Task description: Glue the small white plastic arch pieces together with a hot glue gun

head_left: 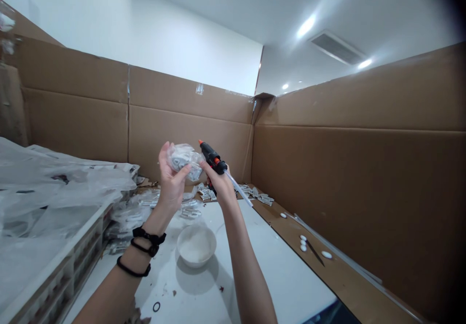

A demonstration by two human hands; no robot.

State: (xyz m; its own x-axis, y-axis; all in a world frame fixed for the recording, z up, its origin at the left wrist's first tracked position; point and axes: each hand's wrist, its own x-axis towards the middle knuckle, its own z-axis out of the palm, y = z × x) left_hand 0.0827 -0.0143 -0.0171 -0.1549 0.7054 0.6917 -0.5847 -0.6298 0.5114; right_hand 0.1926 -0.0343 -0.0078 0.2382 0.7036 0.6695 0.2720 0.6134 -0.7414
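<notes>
The right hand (220, 181) is closed around a black-and-orange hot-glue gun (211, 158) above the white tabletop (280, 256); its orange nozzle points up, leftward and away, its long axis slanting down rightward along the translucent glue stick (238, 189) behind. The left hand (171, 176) grips a crinkled clear-plastic-wrapped bundle (185, 160) beside the nozzle.

Here's a white bowl (196, 247) on the white worktop (284, 275), a small black ring (154, 308) lying nearer the camera. Cardboard walls (349, 178) rise at the back and right; over there, small white ovals (326, 254) flank a slim dark strip (315, 252), while overhead a ceiling vent (338, 46) sits between bright lights (306, 26).
</notes>
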